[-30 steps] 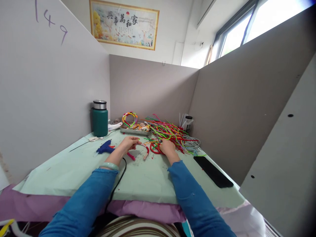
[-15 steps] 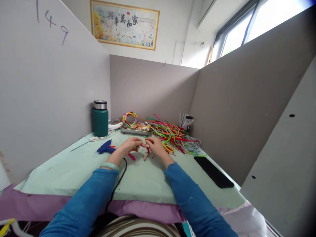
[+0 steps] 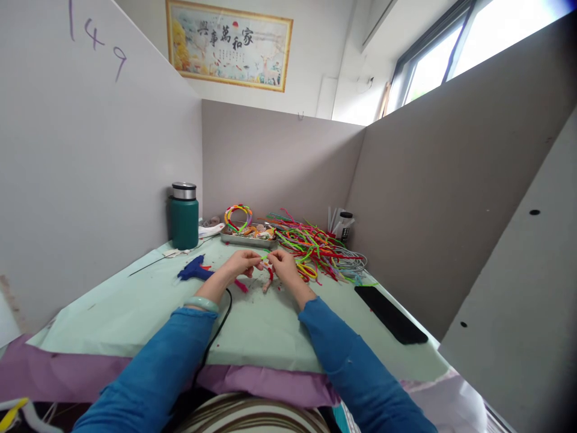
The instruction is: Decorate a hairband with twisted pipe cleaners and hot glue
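While fingers (image 3: 252, 261) pinch green cord (image 3: 264, 258), writing (image 3: 94, 39) (purple) reads — "149".

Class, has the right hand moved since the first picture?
Yes: the right hand has moved left relative to the tray, nearer the left hand.

We looked out from the wearer's head in one wide view, facing forward and down over the counter (image 3: 270, 340). Striped clothing (image 3: 252, 415) lay at our near edge, and blue sleeves (image 3: 153, 361) ran close below us toward the fingers (image 3: 251, 260), small near the middle. We took in a left panel (image 3: 112, 168), a right panel (image 3: 428, 192) and a far panel (image 3: 279, 156), with a framed picture (image 3: 229, 45) beyond and a window (image 3: 433, 69) at far right.
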`<state>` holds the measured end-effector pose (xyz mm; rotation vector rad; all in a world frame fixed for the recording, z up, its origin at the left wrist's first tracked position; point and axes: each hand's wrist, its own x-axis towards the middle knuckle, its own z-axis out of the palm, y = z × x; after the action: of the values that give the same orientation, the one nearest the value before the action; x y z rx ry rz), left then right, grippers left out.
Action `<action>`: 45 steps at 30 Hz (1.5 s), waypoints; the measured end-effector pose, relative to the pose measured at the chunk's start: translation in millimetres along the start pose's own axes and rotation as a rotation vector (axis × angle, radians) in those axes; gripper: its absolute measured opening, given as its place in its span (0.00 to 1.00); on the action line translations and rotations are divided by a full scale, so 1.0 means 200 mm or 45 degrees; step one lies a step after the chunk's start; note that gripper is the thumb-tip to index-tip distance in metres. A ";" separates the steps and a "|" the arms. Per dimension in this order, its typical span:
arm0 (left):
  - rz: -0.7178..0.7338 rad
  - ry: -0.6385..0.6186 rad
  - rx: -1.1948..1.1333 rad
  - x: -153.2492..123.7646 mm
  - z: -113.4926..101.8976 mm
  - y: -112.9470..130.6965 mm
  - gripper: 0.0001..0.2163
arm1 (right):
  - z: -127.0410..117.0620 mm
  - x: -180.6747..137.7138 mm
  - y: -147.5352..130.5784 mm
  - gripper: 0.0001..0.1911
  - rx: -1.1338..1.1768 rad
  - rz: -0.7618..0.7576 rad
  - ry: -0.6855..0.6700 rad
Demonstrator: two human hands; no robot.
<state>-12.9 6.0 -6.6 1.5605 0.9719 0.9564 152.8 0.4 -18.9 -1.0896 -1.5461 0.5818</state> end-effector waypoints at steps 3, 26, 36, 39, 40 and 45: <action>-0.047 -0.121 -0.013 -0.01 0.00 0.01 0.15 | 0.01 0.00 0.00 0.08 0.014 -0.023 0.036; -0.008 -0.042 0.095 -0.02 0.03 0.03 0.17 | 0.03 -0.04 -0.03 0.09 -0.171 -0.184 -0.006; -0.097 -0.246 -0.217 -0.03 0.00 0.04 0.14 | 0.04 -0.01 -0.01 0.10 0.251 -0.062 -0.116; -0.079 -0.159 -0.132 -0.01 0.00 0.01 0.17 | 0.02 0.00 -0.01 0.10 0.191 -0.050 0.002; -0.070 -0.133 -0.109 0.00 0.00 0.01 0.17 | 0.02 0.00 -0.01 0.10 0.197 -0.024 0.026; 0.030 -0.024 0.061 -0.01 0.01 0.01 0.17 | 0.02 0.00 0.01 0.13 0.317 0.119 -0.030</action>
<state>-11.5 3.9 -5.7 1.6216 0.9715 0.9395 149.5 2.3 -20.4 -0.9703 -1.4050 0.8309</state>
